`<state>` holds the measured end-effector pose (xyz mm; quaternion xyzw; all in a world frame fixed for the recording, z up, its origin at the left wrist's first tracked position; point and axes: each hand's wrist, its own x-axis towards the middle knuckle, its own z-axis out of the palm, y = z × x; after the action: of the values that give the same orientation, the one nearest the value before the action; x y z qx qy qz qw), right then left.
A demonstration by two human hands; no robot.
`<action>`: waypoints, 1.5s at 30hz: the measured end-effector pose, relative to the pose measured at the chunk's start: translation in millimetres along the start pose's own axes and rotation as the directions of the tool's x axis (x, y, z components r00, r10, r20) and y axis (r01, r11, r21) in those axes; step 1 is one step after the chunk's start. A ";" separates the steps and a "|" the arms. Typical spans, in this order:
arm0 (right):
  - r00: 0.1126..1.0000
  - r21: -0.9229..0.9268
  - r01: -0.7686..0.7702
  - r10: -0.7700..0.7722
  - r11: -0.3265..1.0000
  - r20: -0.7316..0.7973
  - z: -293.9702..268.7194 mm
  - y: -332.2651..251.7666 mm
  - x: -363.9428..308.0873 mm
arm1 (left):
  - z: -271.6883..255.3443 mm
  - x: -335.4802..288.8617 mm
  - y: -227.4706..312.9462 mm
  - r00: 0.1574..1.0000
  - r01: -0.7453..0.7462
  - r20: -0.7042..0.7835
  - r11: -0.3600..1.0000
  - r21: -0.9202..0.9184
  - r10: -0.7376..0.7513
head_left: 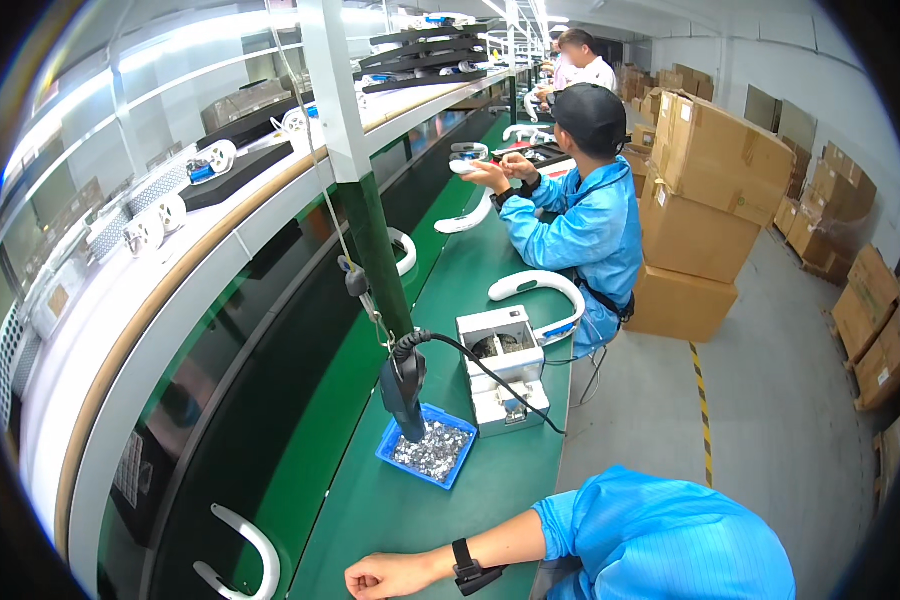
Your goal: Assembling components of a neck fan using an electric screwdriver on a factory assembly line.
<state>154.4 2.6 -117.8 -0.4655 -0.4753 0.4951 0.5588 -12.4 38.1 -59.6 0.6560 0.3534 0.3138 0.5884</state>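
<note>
My right hand (pixel 385 576) lies on the green tabletop (pixel 370 520) at the lower edge, its fingers curled into a loose fist with nothing seen in them. A black band is around that wrist, below a blue sleeve. My left hand is out of view. To the left of the fist, a white U-shaped plastic piece (pixel 260 550) rests on the green belt. Beyond the hand stands a blue tray (pixel 384 450) full of small metal parts. A dark power screwdriver (pixel 403 395) hangs on a cord, its lower end over the tray.
A white box-shaped machine (pixel 510 400) with a black cable stands behind the tray. Another U-shaped piece (pixel 560 285) lies past it. A co-worker in blue (pixel 590 220) holds a white part. A green-and-white post (pixel 365 200) rises beside the belt; cardboard boxes (pixel 705 230) are stacked right.
</note>
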 end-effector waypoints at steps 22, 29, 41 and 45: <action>0.999 -0.021 -0.035 0.034 0.999 -0.037 -2.9 -6.1 -2.1 | -0.6 2.0 4.0 0.999 -0.034 0.030 0.999 0.032 0.033; 0.999 -0.055 -0.045 0.046 0.997 0.026 -3.9 -9.3 -2.1 | -3.1 1.5 -2.7 0.999 -0.025 0.026 0.999 0.029 0.024; 0.999 -0.047 -0.044 0.045 0.998 0.028 -5.2 -7.8 -1.6 | -4.9 4.3 -8.2 0.999 -0.018 0.039 1.000 0.023 0.017; 0.999 -0.061 -0.044 0.046 0.997 0.023 -6.9 -4.0 0.2 | -3.2 7.4 -10.2 0.998 -0.029 0.048 1.000 0.010 0.029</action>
<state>161.7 2.2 -114.7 -0.4867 -0.4863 0.4986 0.5273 -11.9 46.6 -69.4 0.6715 0.3312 0.3047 0.5887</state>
